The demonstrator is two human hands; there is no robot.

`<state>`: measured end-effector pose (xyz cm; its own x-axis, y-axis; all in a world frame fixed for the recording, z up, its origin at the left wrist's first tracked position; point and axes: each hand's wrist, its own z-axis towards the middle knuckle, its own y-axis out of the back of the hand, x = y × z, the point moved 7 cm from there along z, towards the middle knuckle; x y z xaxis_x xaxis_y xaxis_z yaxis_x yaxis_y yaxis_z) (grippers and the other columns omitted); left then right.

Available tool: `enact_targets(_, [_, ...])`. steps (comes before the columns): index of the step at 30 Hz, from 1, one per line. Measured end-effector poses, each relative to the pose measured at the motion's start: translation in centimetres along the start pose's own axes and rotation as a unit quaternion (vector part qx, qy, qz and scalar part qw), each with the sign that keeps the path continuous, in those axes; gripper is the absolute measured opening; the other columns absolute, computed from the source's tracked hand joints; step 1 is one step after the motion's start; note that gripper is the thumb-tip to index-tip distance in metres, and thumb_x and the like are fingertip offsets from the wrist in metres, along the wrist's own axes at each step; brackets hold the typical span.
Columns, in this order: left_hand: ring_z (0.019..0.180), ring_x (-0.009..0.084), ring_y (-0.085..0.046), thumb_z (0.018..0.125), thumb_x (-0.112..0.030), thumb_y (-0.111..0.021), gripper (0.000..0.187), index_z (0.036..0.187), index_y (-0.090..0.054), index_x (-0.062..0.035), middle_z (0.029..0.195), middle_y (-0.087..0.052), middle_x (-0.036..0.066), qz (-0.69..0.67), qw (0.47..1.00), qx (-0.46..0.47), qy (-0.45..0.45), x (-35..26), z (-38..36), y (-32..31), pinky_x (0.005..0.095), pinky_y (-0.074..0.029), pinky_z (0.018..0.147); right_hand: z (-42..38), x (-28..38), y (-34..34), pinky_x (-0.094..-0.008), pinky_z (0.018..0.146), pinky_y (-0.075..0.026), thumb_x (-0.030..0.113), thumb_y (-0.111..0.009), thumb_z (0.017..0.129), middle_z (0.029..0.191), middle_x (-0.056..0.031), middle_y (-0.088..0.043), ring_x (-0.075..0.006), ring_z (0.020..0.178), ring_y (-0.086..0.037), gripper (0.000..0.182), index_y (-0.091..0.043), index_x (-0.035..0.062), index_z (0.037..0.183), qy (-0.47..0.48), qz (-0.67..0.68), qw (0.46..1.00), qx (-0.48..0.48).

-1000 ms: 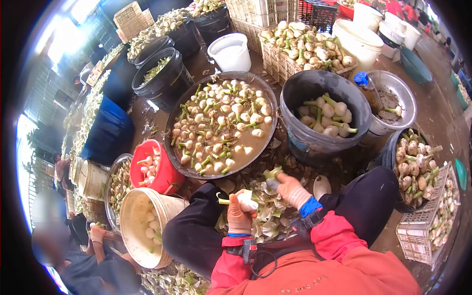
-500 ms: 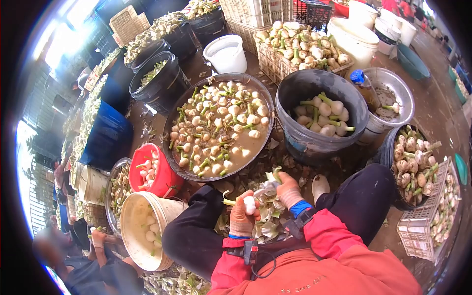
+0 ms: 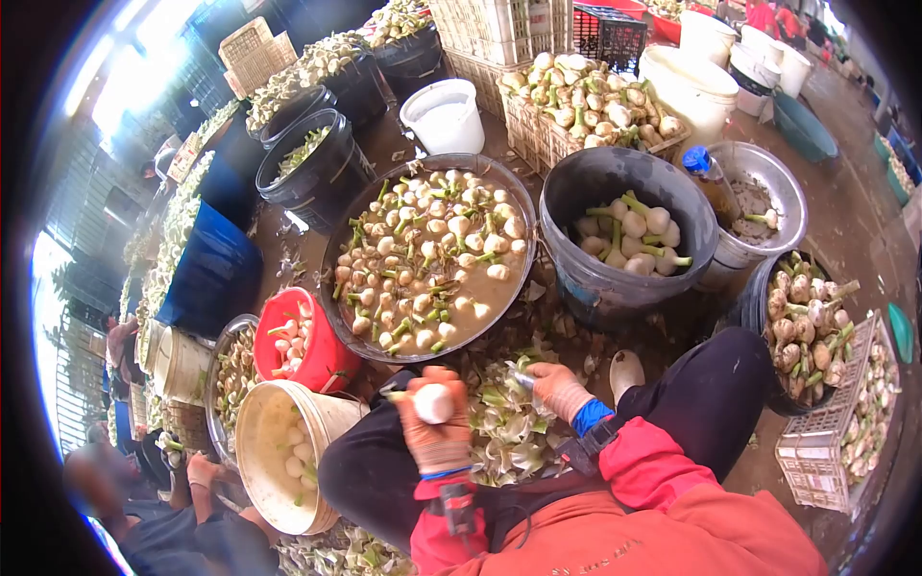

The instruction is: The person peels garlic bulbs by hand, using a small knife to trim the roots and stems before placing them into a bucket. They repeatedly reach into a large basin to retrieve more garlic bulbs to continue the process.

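My left hand point(image 3: 437, 432), blurred by motion, is raised above my knee with its fingers around a white peeled garlic bulb point(image 3: 434, 403). A pale green stem end pokes out at its left. To the right, my right hand point(image 3: 560, 391) is closed, and a short greyish piece juts from its fingertips; I cannot tell what it is. Loose garlic peels point(image 3: 504, 422) are heaped between my legs, just below and left of the right hand. Ahead of both hands stands a wide basin point(image 3: 327, 288) of muddy water with many garlic bulbs floating in it.
A dark bucket point(image 3: 586, 288) of peeled bulbs stands ahead right. At left are a red bucket point(image 3: 331, 360) and a cream bucket point(image 3: 341, 415), both holding bulbs. Crates point(image 3: 812, 470) and tubs of garlic surround me. Another person point(image 3: 192, 528) sits at lower left.
My left hand has moved left and forward with the garlic bulb. The right hand has shifted slightly down and left, and the leafy peel at its fingertips no longer shows there.
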<state>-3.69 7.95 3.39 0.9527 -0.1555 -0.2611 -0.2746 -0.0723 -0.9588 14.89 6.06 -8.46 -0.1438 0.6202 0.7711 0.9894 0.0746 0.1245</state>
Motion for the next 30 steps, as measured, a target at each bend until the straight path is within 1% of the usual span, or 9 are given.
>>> enact_targets(3, [0.118, 0.0269, -0.049, 0.083, -0.039, -0.061, 0.068, 0.135, -0.036, -0.0031, 0.138, -0.038, 0.018, -0.135, 0.969, 0.122, -0.166, -8.4, -0.8, -5.3, 0.0388, -0.048, 0.096, 0.4, -0.5, -2.3, -0.0334, 0.086, -0.047, 0.012, -0.058, 0.075, 0.106, -0.0110, -0.065, -0.0280, 0.099, -0.061, 0.045, -0.058, 0.0144, 0.120, 0.130, -0.254, 0.954, 0.095])
enact_targets(6, [0.121, 0.0286, -0.046, 0.083, -0.049, -0.057, 0.077, 0.140, -0.029, -0.0050, 0.145, -0.027, 0.019, -0.156, 0.960, 0.142, -0.184, -10.9, -1.4, -6.6, 0.0371, -0.046, 0.097, 1.4, -0.2, -4.0, -0.0348, 0.097, -0.040, 0.019, -0.061, 0.077, 0.119, -0.0109, -0.058, -0.0280, 0.113, -0.053, 0.039, -0.061, 0.0138, 0.115, 0.158, -0.357, 0.916, 0.088])
enact_targets(9, [0.120, 0.0287, -0.046, 0.081, -0.067, -0.042, 0.085, 0.139, -0.030, -0.0072, 0.139, -0.038, 0.015, -0.004, 0.993, 0.101, -0.058, -6.2, -1.2, -4.7, 0.0394, -0.042, 0.098, 2.5, 5.3, -1.9, -0.0347, 0.095, -0.042, 0.018, -0.065, 0.077, 0.114, -0.0122, -0.060, -0.0292, 0.109, -0.054, 0.029, -0.065, 0.0097, 0.105, 0.295, -0.157, 0.937, -0.098])
enact_targets(11, [0.103, 0.0285, -0.056, 0.088, -0.057, -0.044, 0.057, 0.114, -0.054, -0.0071, 0.114, -0.056, 0.013, -0.021, 0.993, 0.041, 0.109, -1.8, 0.3, -0.7, 0.0436, -0.049, 0.086, 4.7, 9.5, -0.8, -0.0342, 0.090, -0.044, 0.016, -0.065, 0.079, 0.108, -0.0119, -0.061, -0.0295, 0.103, -0.056, 0.020, -0.066, 0.0081, 0.097, 0.362, -0.135, 0.910, -0.154])
enact_targets(12, [0.093, 0.0277, -0.059, 0.089, -0.051, -0.049, 0.046, 0.105, -0.056, -0.0085, 0.101, -0.060, 0.012, 0.155, 0.972, -0.142, 0.105, -0.4, -0.3, 2.7, 0.0425, -0.050, 0.080, 5.9, 11.4, -0.5, -0.0349, 0.090, -0.044, 0.014, -0.063, 0.079, 0.107, -0.0106, -0.061, -0.0293, 0.103, -0.056, 0.019, -0.065, 0.0081, 0.097, 0.345, -0.163, 0.909, -0.166])
enact_targets(15, [0.085, 0.0251, -0.060, 0.085, -0.040, -0.061, 0.043, 0.113, -0.054, -0.0083, 0.097, -0.059, 0.010, 0.244, 0.925, -0.251, 0.148, 3.6, -0.5, 8.6, 0.0383, -0.052, 0.074, 11.9, 14.1, -1.0, -0.0366, 0.088, -0.045, 0.013, -0.058, 0.080, 0.110, -0.0123, -0.061, -0.0317, 0.103, -0.056, 0.029, -0.060, 0.0106, 0.109, 0.280, -0.307, 0.898, -0.147])
enact_targets(19, [0.089, 0.0252, -0.059, 0.090, -0.036, -0.057, 0.049, 0.127, -0.044, -0.0070, 0.108, -0.054, 0.014, 0.331, 0.884, -0.228, 0.238, 6.4, -0.8, 10.9, 0.0386, -0.051, 0.077, 18.6, 12.7, -3.4, -0.0401, 0.089, -0.044, 0.017, -0.064, 0.076, 0.114, -0.0219, -0.057, -0.0353, 0.105, -0.055, 0.054, -0.047, 0.0058, 0.126, 0.092, -0.392, 0.915, -0.030])
enact_targets(24, [0.084, 0.0220, -0.059, 0.091, -0.030, -0.055, 0.045, 0.127, -0.043, -0.0043, 0.106, -0.055, 0.013, 0.308, 0.898, -0.208, 0.236, 6.5, 0.1, 10.2, 0.0335, -0.051, 0.072, 22.6, 10.4, -6.0, -0.0439, 0.086, -0.046, 0.015, -0.054, 0.078, 0.103, -0.0210, -0.062, -0.0361, 0.098, -0.059, 0.026, -0.064, 0.0057, 0.100, 0.134, -0.398, 0.908, -0.005])
enact_targets(30, [0.085, 0.0191, -0.056, 0.088, -0.023, -0.060, 0.055, 0.135, -0.034, -0.0129, 0.108, -0.053, 0.009, 0.386, 0.884, -0.250, 0.084, 3.8, 0.7, 10.2, 0.0338, -0.050, 0.071, 15.3, 11.2, -6.1, -0.0315, 0.077, -0.048, 0.008, -0.065, 0.077, 0.099, -0.0123, -0.066, -0.0186, 0.084, -0.061, 0.042, -0.057, 0.0066, 0.119, 0.129, 0.061, 0.989, 0.039])
